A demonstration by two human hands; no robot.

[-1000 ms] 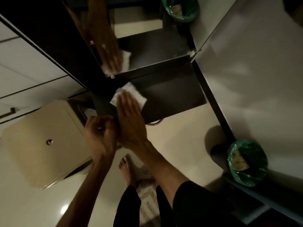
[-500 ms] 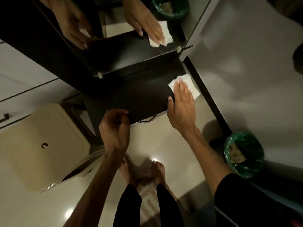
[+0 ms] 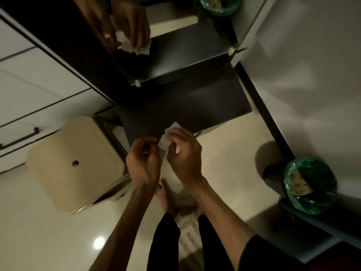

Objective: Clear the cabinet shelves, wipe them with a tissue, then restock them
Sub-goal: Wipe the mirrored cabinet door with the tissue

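A dark glossy cabinet shelf (image 3: 195, 106) juts out in front of me, with a mirrored back panel (image 3: 175, 55) above it that reflects my hands. At the shelf's front edge my right hand (image 3: 185, 155) grips a white tissue (image 3: 166, 141), fingers curled round it. Close beside it on the left, my left hand (image 3: 143, 163) has its fingers curled, and its fingertips meet the tissue's left edge. The shelf surface carries nothing.
A cream square stool or box (image 3: 74, 163) stands on the tiled floor to the left. A bin with a green liner (image 3: 310, 184) sits at the right by the wall. White drawers (image 3: 29, 90) are at far left. My bare feet (image 3: 166, 194) are below.
My right hand slid the tissue from the shelf's right end back to the front edge, bunching it up. My left hand came up beside it and now touches the tissue.
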